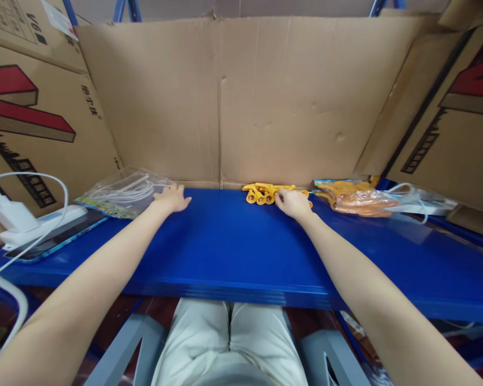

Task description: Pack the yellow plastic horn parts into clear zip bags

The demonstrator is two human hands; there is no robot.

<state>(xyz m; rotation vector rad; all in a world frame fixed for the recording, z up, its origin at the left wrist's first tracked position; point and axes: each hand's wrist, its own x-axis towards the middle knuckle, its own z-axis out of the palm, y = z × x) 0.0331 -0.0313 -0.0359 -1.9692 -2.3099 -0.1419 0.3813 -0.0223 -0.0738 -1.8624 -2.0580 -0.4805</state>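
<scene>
My left hand [172, 198] lies palm down with its fingers spread, at the right edge of a clear plastic bag [124, 192]. White tubes or cords show inside that bag. My right hand [293, 203] is at a row of yellow plastic pipe-shaped pieces [260, 197], each with a round cup end facing me. Its fingers are curled closed around one of them at the row's right side, mostly hidden by the hand. Just right of it, a bag of orange-yellow pieces [348, 197] lies on the blue table [225, 241].
A tall cardboard panel [285, 96] stands along the back, with cardboard boxes [32, 107] at both sides. At left are a phone [60, 236], a power strip [44, 225] and a white charger [14, 215] with its cable. A white cord [410, 187] lies at right.
</scene>
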